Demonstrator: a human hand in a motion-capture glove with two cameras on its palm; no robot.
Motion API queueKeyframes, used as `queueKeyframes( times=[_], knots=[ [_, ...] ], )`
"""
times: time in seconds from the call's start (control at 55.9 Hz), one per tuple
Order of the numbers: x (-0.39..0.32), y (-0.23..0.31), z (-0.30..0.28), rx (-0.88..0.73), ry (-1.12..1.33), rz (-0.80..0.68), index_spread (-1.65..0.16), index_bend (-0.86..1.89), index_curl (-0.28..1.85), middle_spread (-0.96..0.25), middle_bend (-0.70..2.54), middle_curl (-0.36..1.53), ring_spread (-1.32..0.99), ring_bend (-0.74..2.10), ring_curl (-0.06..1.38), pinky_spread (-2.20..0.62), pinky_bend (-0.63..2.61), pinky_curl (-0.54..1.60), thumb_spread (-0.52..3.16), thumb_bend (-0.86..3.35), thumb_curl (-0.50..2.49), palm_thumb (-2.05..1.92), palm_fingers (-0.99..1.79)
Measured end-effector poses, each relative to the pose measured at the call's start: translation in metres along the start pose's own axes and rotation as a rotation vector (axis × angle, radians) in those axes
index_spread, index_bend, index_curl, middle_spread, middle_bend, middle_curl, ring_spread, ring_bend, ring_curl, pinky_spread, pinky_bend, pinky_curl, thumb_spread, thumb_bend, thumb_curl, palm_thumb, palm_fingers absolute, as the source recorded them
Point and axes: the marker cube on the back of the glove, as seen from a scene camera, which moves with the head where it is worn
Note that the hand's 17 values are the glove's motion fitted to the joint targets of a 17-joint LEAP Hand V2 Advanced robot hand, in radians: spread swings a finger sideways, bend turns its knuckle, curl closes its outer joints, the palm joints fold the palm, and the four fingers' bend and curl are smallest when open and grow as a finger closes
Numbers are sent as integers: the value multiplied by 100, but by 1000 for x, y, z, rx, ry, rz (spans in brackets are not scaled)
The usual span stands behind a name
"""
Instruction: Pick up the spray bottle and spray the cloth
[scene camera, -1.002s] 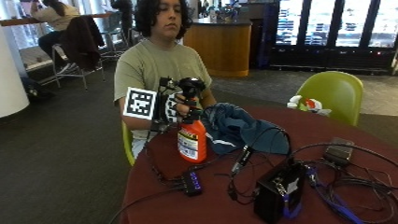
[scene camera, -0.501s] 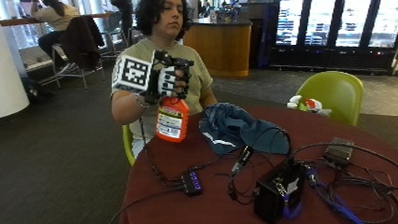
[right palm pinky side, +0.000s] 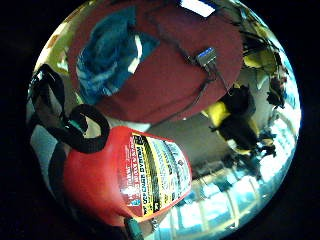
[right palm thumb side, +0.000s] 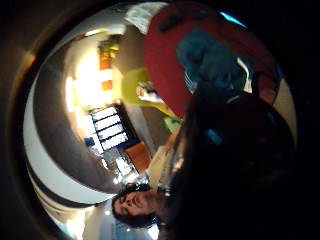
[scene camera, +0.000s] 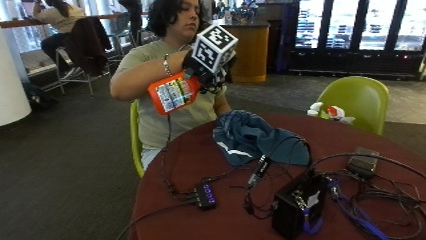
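Spray bottle (scene camera: 172, 93) is held in the air by the gloved right hand (scene camera: 208, 64), whose fingers are curled round its neck; the orange body is tipped steeply, above and beside the blue cloth (scene camera: 256, 139), which lies bunched on the red table (scene camera: 200, 165) near the person's edge. Pick-up appears complete and aiming is in hand. The next move calls for pointing the nozzle at the cloth, then squeezing the trigger.

Bright window daylight behind — thumb-side palm view mostly dark, rims warped.
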Motion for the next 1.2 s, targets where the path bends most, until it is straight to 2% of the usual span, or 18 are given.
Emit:
queueKeyframes(
  times=[0.197, 0.322, 0.483, 0.68, 0.859, 1.056, 1.199],
  knots=[
    [-27, -52, 28, -146, 252, 175, -18, 29, 55, -14, 63, 54, -15, 63, 47, -21, 38, 40, 38, -3, 72, 101, 134],
    [-27, -82, 46, -256, 345, 241, -18, 28, 56, -14, 63, 54, -15, 62, 47, -21, 38, 40, 37, -3, 74, 101, 134],
    [-23, -111, 71, -313, 442, 319, -18, 27, 56, -15, 63, 53, -15, 61, 47, -21, 39, 40, 37, -3, 75, 101, 134],
    [-21, -122, 73, -320, 395, 303, -18, 27, 57, -15, 62, 53, -15, 61, 47, -21, 38, 40, 38, -3, 76, 102, 133],
    [-41, -103, 37, -148, 250, 142, -18, 26, 58, -14, 62, 53, -15, 60, 47, -20, 38, 40, 39, -3, 76, 102, 132],
    [-98, -65, 2, 138, -54, -229, -18, 24, 58, -14, 61, 53, -15, 60, 47, -20, 38, 40, 41, -3, 77, 102, 132],
    [-144, -48, -7, 395, -375, -477, -18, 23, 59, -14, 61, 53, -15, 60, 47, -19, 38, 40, 41, -3, 77, 102, 133]
  ],
)
